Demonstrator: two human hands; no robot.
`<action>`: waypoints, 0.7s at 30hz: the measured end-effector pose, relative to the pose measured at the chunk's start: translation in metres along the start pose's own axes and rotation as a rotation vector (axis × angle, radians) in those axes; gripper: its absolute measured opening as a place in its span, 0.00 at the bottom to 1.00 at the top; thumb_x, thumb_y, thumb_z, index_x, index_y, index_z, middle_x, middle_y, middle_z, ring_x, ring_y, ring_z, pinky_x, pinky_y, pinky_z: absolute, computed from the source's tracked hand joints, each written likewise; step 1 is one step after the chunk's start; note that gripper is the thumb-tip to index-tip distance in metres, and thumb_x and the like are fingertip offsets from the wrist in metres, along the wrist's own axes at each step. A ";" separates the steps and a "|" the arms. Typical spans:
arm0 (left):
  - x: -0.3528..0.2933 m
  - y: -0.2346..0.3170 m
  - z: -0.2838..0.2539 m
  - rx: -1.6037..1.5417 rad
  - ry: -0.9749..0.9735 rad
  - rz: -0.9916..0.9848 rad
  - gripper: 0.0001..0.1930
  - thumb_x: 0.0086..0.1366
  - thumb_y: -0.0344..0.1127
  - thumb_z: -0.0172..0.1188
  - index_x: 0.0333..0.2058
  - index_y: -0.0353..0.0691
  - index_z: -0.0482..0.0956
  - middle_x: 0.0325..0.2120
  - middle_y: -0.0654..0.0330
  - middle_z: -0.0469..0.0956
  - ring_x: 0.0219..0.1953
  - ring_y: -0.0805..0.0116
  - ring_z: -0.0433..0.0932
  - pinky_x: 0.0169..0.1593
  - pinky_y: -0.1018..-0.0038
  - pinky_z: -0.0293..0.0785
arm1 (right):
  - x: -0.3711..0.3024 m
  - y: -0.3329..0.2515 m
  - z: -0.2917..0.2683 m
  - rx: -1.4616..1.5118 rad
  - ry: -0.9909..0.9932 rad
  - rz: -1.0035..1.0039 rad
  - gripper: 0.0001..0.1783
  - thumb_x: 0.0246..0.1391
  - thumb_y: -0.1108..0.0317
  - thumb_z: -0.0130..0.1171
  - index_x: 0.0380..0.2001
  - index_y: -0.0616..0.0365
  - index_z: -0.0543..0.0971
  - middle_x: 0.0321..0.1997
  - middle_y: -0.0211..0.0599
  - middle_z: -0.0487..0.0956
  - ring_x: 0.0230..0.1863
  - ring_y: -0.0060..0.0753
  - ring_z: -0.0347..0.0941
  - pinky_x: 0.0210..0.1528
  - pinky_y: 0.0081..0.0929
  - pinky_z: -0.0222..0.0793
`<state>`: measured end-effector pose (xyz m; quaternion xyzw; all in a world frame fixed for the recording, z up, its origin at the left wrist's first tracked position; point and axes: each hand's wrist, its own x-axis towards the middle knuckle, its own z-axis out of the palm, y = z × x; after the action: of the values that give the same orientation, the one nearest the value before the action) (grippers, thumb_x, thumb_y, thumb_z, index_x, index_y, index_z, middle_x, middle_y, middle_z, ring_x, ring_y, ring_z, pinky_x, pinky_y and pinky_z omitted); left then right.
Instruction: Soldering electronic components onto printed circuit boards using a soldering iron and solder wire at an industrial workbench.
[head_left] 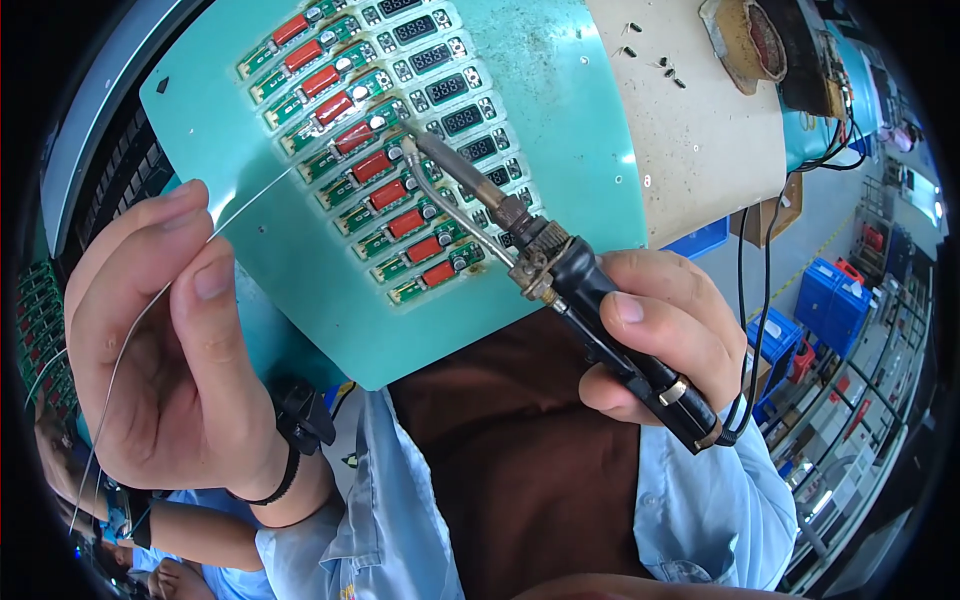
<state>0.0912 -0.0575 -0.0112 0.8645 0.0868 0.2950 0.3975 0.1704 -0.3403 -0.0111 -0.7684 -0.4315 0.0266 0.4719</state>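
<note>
My left hand pinches a thin silvery solder wire between thumb and fingers. The wire's free end reaches the left side of the circuit boards. In my right hand is a black-handled soldering iron, with a thin bent metal tube along its shaft. Its tip points up and left, over the middle of the boards; whether it touches one cannot be made out. Several green circuit boards sit in a teal panel, each with a red block component and a small dark digit display.
A few small black parts lie on the beige surface beyond the panel. At the upper right stands a worn brown holder. Black cables trail behind the iron. Blue crates stand at right; another person's arm shows lower left.
</note>
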 end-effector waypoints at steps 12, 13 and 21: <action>-0.002 0.003 -0.002 -0.003 -0.066 -0.031 0.07 0.71 0.19 0.60 0.46 0.25 0.81 0.47 0.41 0.83 0.44 0.66 0.85 0.45 0.79 0.81 | -0.001 -0.001 0.000 0.028 -0.023 0.025 0.26 0.54 0.61 0.75 0.54 0.60 0.82 0.45 0.47 0.84 0.42 0.44 0.83 0.38 0.33 0.78; -0.002 0.003 -0.002 -0.002 -0.070 -0.033 0.07 0.71 0.19 0.60 0.46 0.25 0.81 0.47 0.41 0.83 0.44 0.66 0.85 0.45 0.79 0.81 | -0.001 -0.001 0.000 0.028 -0.023 0.026 0.26 0.54 0.61 0.75 0.54 0.60 0.82 0.45 0.47 0.84 0.42 0.44 0.83 0.38 0.33 0.78; -0.002 0.001 -0.001 -0.020 -0.104 -0.011 0.07 0.70 0.18 0.59 0.46 0.25 0.81 0.47 0.41 0.83 0.44 0.65 0.85 0.45 0.78 0.82 | 0.000 -0.001 0.001 0.037 -0.031 0.040 0.26 0.54 0.60 0.75 0.54 0.60 0.82 0.44 0.47 0.84 0.41 0.43 0.83 0.38 0.33 0.78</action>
<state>0.0889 -0.0583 -0.0102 0.8742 0.0678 0.2486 0.4117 0.1691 -0.3394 -0.0114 -0.7677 -0.4225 0.0557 0.4786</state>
